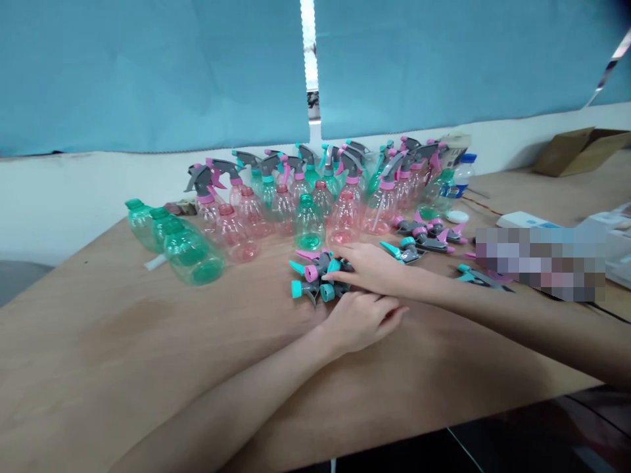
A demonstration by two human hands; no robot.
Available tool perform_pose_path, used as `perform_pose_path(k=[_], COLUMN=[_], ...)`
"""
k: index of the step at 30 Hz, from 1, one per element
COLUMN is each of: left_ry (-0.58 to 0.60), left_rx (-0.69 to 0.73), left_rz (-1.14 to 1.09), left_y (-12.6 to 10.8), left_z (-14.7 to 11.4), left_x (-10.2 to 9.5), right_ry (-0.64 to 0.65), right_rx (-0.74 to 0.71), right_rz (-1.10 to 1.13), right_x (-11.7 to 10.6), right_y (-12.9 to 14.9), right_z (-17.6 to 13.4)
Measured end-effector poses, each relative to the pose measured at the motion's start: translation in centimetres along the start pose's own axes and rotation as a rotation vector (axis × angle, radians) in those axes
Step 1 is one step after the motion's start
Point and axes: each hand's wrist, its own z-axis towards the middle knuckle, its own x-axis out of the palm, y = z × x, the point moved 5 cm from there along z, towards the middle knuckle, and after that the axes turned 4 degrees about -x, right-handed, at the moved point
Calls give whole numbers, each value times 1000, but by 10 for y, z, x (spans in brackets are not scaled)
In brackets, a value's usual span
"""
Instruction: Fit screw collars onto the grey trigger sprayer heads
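On a wood-coloured tabletop (148, 341), a small pile of grey trigger spray heads (310, 272) with turquoise and pink collars lies in front of an open-necked clear green bottle (309, 226). The person's right hand (372, 268) reaches over the pile; the left hand (359, 322) is at its near edge, fingers loosely curled. Whether either grip pinches anything, I cannot tell. Behind stand pink and green spray bottles (387, 205).

Two hands (362, 322) — three green bottles (194, 255) far left.
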Motion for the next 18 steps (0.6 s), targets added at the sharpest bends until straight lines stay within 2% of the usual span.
perform_pose_path(k=[5, 8, 10, 14, 18], left_ry=[12, 8, 7, 10, 14], left_rx=[6, -35, -66, -82, -48], left_rz=[-21, -27, -27, -27, -34], left_y=[1, 6, 8, 7, 2], left_z=[1, 3, 4, 4, 6], left_x=[-1, -4, -6, -9, -12], right_ry=[-23, -4, 0, -38, 53], right_rx=[-33, -67, -78, -66, 110], right_rz=[170, 311, 311, 213, 90], right_x=[-5, -22, -35, -62, -80], right_y=[0, -2, -9, -42, -90], right_z=[-9, -20, -31, -69, -117])
